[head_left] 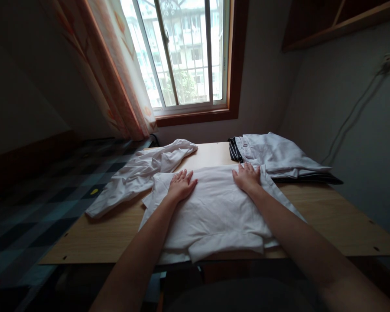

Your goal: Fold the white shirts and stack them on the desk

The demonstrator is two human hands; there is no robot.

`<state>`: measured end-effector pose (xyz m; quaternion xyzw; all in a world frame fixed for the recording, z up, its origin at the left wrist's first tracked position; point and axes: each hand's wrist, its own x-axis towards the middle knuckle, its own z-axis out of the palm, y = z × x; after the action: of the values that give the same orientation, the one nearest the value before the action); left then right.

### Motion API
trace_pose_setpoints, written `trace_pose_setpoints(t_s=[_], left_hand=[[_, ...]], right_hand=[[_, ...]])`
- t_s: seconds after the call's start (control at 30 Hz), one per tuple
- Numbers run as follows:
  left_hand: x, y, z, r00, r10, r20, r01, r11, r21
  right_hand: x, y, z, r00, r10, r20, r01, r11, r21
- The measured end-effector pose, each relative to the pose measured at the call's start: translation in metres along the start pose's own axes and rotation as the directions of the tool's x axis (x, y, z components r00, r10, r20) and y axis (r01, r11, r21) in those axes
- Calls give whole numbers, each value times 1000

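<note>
A white garment (214,212) lies spread flat on the wooden table (338,216), its near edge folded over and hanging slightly past the table's front. My left hand (181,184) rests palm down on the garment's far left part, fingers apart. My right hand (247,177) lies palm down on its far right part, fingers apart too. Neither hand grips the cloth. A crumpled white garment (139,173) lies to the left, draped over the table's left edge.
A folded pile of pale and dark striped clothes (276,158) sits at the table's far right. Behind are a window (185,56) with a curtain (117,73), a checked bed cover (35,203) at left, and a cable (354,117) on the right wall.
</note>
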<state>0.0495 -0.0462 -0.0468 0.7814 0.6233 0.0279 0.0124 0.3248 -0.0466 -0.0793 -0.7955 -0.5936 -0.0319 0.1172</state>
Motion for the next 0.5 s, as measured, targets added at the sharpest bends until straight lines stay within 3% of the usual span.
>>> trace_pose_setpoints(t_s=[0.2,0.5], left_hand=[[-3,-8,-8,999,-40,23,39,999,26],[-6,-38,-9,994,-107,-6,107,992,70]], right_hand=[[1,0,0,1000,-3,12,3,1000,-6],[0,1,-2,999,-9,32,9,1000,-15]])
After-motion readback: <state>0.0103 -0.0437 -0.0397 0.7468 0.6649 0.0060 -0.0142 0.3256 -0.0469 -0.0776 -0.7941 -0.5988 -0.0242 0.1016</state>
